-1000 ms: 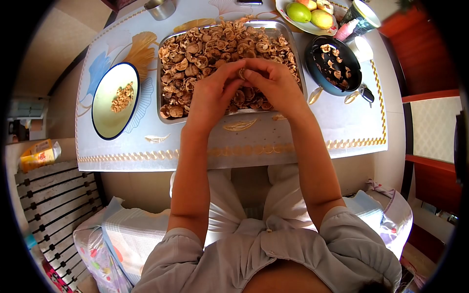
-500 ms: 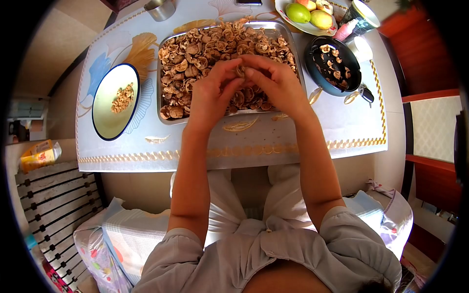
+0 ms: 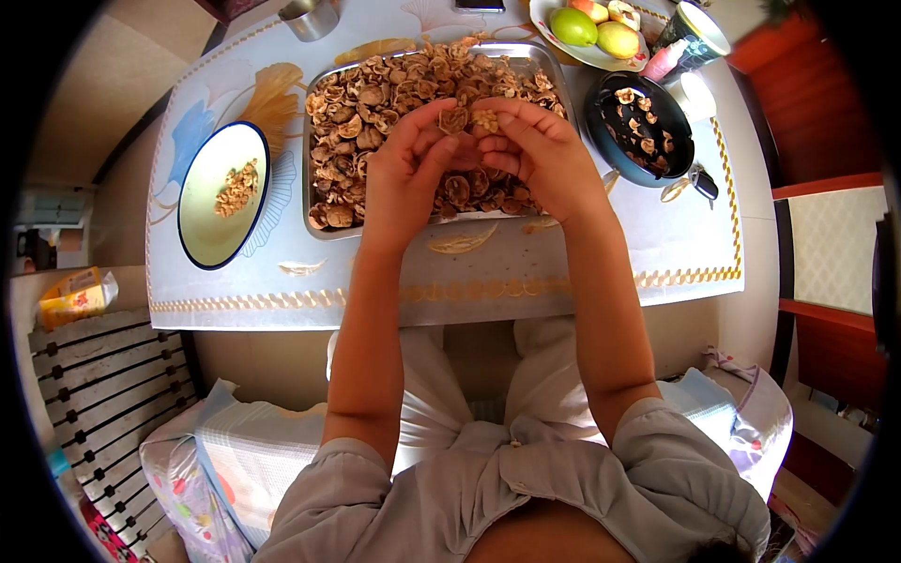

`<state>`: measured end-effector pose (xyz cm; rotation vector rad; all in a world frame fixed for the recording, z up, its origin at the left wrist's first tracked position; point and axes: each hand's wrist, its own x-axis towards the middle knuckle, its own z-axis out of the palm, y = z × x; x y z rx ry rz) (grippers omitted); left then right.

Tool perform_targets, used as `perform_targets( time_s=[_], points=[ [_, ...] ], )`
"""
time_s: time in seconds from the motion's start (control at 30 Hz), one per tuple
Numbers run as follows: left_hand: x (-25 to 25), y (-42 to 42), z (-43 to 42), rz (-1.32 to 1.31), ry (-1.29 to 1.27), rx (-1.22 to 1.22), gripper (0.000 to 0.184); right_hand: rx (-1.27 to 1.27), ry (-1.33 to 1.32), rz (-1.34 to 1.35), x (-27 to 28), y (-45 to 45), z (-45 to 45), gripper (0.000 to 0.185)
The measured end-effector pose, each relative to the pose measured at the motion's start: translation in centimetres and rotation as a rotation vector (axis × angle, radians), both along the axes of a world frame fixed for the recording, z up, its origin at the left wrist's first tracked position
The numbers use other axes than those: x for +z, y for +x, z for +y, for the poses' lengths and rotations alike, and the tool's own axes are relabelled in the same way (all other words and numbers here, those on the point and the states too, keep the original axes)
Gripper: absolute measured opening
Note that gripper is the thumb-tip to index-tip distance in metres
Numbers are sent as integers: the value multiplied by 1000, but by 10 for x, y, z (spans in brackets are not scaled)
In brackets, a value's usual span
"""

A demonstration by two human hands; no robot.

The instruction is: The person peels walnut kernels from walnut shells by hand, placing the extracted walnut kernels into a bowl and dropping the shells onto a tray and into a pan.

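Note:
Above the metal tray (image 3: 314, 223), my left hand (image 3: 405, 174) pinches a walnut shell (image 3: 453, 120) between thumb and fingers. Close beside it, my right hand (image 3: 542, 155) grips a pale walnut kernel (image 3: 485, 120). Heaped walnuts and shells (image 3: 366, 108) fill the tray beneath both hands. To the left, an enamel bowl (image 3: 206, 174) with a dark blue rim holds a small pile of walnut kernels (image 3: 236, 189). On the right is a dark round pan (image 3: 615, 155) with several shell pieces scattered inside.
A plate (image 3: 549, 42) of fruit stands at the back right, near a patterned cup (image 3: 690, 38), a pink bottle (image 3: 664, 59) and a white cup (image 3: 695, 94). A metal cup (image 3: 308, 19) is at the back left. Keys (image 3: 702, 182) lie beside the pan.
My hands have drawn slightly apart. The walnut they were both holding now shows as a shell in the left and a kernel in the right.

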<state>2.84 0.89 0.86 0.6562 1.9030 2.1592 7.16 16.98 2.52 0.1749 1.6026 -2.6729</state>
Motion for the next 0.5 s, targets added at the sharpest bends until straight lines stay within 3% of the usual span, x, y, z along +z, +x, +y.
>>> perform_targets(
  time_s=[0.13, 0.23, 0.33, 0.43, 0.5],
  points=[
    [2, -3, -1, -150, 136, -109, 34, 0, -216, -180, 0, -2, 1, 25],
    [-1, -6, -4, -143, 108, -202, 36, 31, 205, -16, -10, -3, -4, 22],
    [-1, -3, -5, -155, 113, -218, 37, -79, 281, -19, -13, -3, -13, 16],
    [5, -3, -7, -153, 67, -90, 37, -269, 223, -73, -10, -3, 10, 15],
    [6, -7, -12, -155, 37, 28, 35, -576, 274, -65, -10, 0, 52, 17]
  ],
)
